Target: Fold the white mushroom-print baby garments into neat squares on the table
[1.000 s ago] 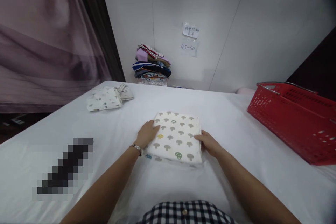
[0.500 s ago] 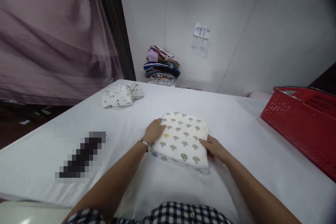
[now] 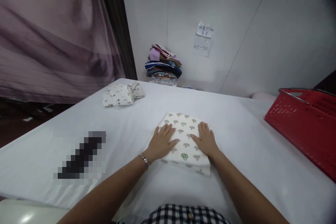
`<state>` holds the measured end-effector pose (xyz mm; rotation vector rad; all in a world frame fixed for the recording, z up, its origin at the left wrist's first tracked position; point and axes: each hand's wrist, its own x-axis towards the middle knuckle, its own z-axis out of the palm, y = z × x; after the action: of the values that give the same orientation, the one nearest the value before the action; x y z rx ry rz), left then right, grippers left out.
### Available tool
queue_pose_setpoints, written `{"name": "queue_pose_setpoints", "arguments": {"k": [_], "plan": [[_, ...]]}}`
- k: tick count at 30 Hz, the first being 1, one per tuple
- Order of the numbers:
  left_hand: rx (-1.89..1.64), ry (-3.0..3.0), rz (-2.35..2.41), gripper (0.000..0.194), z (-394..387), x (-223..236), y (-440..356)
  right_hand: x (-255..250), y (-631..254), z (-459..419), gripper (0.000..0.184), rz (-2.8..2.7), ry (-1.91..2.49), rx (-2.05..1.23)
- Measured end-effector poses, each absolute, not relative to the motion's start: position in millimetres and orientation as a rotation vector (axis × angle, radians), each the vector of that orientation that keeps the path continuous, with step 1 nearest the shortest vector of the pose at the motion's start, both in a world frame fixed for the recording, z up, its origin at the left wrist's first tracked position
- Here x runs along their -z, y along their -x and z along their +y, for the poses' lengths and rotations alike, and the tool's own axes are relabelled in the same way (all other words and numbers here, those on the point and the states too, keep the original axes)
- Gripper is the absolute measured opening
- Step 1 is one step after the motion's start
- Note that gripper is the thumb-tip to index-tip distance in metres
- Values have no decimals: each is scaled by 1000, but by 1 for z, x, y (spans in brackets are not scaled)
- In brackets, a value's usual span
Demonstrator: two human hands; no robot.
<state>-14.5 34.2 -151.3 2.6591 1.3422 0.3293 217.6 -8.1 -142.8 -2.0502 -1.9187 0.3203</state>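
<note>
A folded white cloth (image 3: 183,143) printed with grey mushrooms and a few green ones lies in front of me on the white-covered table (image 3: 231,140). My left hand (image 3: 161,142) rests flat on the cloth's left side, fingers spread. On its right side lies my right hand (image 3: 206,140), also flat, with the thumb pointing inward. Neither hand grips the fabric; both press on its top. A silvery bracelet (image 3: 144,161) is on my left wrist.
Toward the far left of the table sits a crumpled white patterned cloth (image 3: 119,95). A blurred dark object (image 3: 81,157) is at the left. The red plastic basket (image 3: 307,126) stands at the right. Behind the far edge is a stack of folded fabrics (image 3: 163,63), near wall labels (image 3: 204,38).
Both hands have moved from the cloth's side edges onto its top and now lie flat. The right fingers no longer hold the edge.
</note>
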Motion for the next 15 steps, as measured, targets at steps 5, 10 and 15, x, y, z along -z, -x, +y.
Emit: {"name": "queue_pose_setpoints", "arguments": {"k": [5,10,15], "plan": [[-328,-2661,1344,61,34,150,16,164,-225,-1,80,-1922,2148,-282],[-320,-2666,1368,62,33,150,14,148,-220,-4,80,-1923,2175,-316],[-343,-2676,1367,60,31,147,12,129,-193,-28,79,-2024,2022,-254]]}}
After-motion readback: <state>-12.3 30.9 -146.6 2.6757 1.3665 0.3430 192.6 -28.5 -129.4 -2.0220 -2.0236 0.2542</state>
